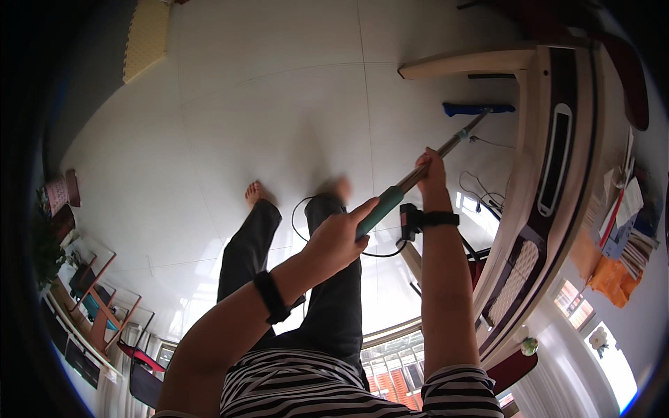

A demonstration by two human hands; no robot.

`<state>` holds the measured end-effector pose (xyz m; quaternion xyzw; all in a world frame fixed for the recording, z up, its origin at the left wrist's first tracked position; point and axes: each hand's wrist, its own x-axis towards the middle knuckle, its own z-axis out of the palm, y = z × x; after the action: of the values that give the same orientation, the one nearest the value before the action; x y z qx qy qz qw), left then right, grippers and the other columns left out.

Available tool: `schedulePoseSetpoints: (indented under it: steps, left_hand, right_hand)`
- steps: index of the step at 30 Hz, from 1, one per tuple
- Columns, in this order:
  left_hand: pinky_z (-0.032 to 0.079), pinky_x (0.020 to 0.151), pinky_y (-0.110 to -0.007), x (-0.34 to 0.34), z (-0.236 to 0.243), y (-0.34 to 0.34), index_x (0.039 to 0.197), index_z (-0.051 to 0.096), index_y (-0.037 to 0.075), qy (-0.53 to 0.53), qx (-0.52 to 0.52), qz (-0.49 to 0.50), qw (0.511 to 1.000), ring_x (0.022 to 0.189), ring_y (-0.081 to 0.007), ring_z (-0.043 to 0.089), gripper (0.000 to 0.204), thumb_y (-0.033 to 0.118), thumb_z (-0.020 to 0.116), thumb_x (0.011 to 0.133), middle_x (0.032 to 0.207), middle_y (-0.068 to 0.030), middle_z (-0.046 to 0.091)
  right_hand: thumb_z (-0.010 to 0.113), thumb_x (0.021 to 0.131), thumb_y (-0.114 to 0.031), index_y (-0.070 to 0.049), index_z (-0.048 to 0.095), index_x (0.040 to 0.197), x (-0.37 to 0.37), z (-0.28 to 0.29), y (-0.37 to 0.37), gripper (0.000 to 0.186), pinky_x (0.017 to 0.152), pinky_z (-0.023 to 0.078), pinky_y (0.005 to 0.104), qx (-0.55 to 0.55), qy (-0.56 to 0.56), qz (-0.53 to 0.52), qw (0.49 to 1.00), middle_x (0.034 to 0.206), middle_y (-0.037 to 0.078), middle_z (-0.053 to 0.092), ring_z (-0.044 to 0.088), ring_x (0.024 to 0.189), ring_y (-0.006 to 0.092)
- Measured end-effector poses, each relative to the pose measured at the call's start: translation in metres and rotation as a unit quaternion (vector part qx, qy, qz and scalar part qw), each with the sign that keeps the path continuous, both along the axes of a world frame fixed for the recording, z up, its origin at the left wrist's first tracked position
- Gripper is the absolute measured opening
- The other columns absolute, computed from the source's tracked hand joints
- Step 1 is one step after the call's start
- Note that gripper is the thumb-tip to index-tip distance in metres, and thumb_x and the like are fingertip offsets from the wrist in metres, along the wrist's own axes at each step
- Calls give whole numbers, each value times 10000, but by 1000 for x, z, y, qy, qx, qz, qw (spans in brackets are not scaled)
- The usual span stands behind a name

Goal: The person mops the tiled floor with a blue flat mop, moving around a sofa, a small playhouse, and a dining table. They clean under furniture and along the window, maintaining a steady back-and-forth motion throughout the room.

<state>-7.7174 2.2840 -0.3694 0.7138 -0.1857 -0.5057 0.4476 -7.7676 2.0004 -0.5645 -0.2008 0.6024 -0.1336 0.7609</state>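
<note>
I hold a long-handled mop with a metal pole [453,143], a green grip [380,212] and a flat blue head [463,109]. My left hand [334,240] is closed round the top end of the green grip, near my body. Farther down, my right hand [432,171] wraps the metal pole just past the grip. The pole slants away to the far right. Its blue head lies on the pale floor beside a long wooden piece of furniture [526,139], close under its projecting end.
Thin cables [484,191] lie on the floor between my right arm and the furniture. Papers and an orange bag [614,282] are at the far right. Chairs [143,376] and a table stand at the left. A yellow mat [148,38] lies far left. My bare feet stand on the tiles [293,90].
</note>
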Motion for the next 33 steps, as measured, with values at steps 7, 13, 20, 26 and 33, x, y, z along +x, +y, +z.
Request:
schedulePoseSetpoints:
  steps: [7,13,20,26,33]
  left_hand:
    - [526,688,-389,33,-80,-86,1507,334,247,-18,61,-149,987,779,-273,672,797,-68,604,827,946,-203,622]
    - [534,711,-419,42,-132,-123,1501,350,289,-102,77,-270,954,789,-291,648,759,-65,524,853,849,-129,625]
    - [531,666,-401,62,-128,-70,1453,419,308,-202,61,-331,920,763,-269,652,676,-46,509,884,898,-127,624]
    - [514,586,-362,102,-63,10,1357,542,267,-331,44,-300,893,628,-259,617,602,-37,550,837,716,-106,584]
    - [479,517,-358,123,58,148,1304,604,252,-400,120,-298,858,523,-253,557,616,-42,622,762,698,-100,550]
  right_hand:
    - [594,817,-9,-14,407,1102,0,-57,-92,342,638,603,422,-204,173,99,958,812,126,537,590,649,235]
    - [556,866,-64,-14,429,1101,-21,-82,-117,272,663,623,454,-219,224,92,945,789,131,584,637,658,249]
    - [469,906,-163,-54,350,1198,-42,-95,-61,334,517,587,407,-97,222,64,968,782,146,600,665,643,278]
    - [498,935,-223,-45,390,1098,-15,-58,43,265,798,577,565,-35,135,9,990,856,122,544,614,761,273]
    - [443,968,-332,-66,499,943,16,19,208,273,650,591,410,120,33,22,992,857,132,634,668,759,295]
